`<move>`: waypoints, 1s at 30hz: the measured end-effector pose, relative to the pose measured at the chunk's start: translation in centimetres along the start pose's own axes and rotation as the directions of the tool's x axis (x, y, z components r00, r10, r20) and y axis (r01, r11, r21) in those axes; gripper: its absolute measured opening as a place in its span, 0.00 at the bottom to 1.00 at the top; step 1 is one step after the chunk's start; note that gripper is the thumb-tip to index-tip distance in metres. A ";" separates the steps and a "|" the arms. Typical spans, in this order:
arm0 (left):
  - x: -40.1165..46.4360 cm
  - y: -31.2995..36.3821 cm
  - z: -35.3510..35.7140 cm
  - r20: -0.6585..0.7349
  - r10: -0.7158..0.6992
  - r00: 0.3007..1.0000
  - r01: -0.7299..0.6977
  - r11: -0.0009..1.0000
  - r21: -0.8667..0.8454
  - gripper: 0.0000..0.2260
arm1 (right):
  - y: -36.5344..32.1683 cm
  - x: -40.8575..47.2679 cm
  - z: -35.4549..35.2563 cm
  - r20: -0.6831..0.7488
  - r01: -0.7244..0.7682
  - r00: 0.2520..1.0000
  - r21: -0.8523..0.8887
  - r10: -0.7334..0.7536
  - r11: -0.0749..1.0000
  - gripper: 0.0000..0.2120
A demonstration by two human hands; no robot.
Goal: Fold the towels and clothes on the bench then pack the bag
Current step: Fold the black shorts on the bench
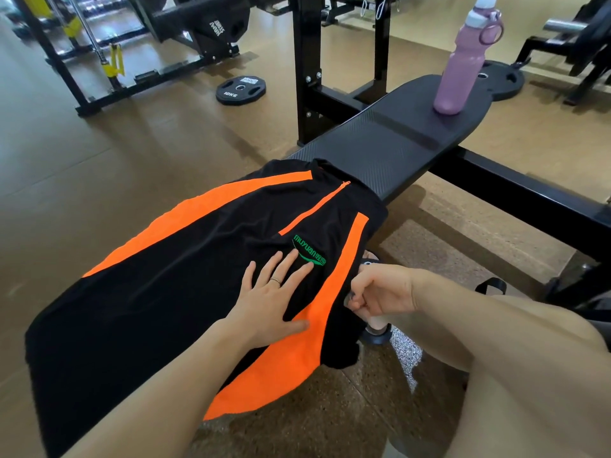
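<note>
Black-and-orange shirt (198,259) lay spread over near end of bench (396,140) | left hand (274,299) pressed flat on it, fingers straight | right hand (380,292) pinched its right edge | pink bottle (459,71) upright at far end

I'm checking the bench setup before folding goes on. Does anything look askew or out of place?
Slightly: the black-and-orange shirt lies spread flat but overhangs both sides of the bench. The left hand presses it flat; the right hand pinches its edge. The pink bottle stands upright.
</note>
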State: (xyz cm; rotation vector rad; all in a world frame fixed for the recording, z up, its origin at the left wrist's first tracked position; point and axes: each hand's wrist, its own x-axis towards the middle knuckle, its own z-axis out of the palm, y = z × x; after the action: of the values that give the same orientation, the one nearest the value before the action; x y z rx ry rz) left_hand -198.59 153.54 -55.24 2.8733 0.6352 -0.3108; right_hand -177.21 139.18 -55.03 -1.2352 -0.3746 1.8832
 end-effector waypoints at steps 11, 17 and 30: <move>-0.1 0.1 -0.2 0.019 -0.005 1.000 0.004 0.998 0.055 0.51 | 0.0 0.7 0.6 -0.082 0.011 0.996 -0.145 -0.023 0.989 0.07; 0.0 0.1 -0.3 0.030 0.001 1.000 -0.002 0.999 0.037 0.52 | -0.1 0.1 0.5 -0.113 -0.031 0.994 -0.317 -0.005 0.948 0.07; -0.2 -0.2 -0.2 0.015 0.023 1.000 -0.023 1.000 0.003 0.57 | 0.6 -1.1 -2.1 -0.326 -0.443 0.896 -0.596 0.303 0.670 0.28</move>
State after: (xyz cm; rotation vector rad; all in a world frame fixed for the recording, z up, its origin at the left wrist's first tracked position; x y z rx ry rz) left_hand -198.80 153.70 -55.02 2.8769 0.5987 -0.3294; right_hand -175.48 137.59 -55.74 -2.1057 -0.7717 2.0052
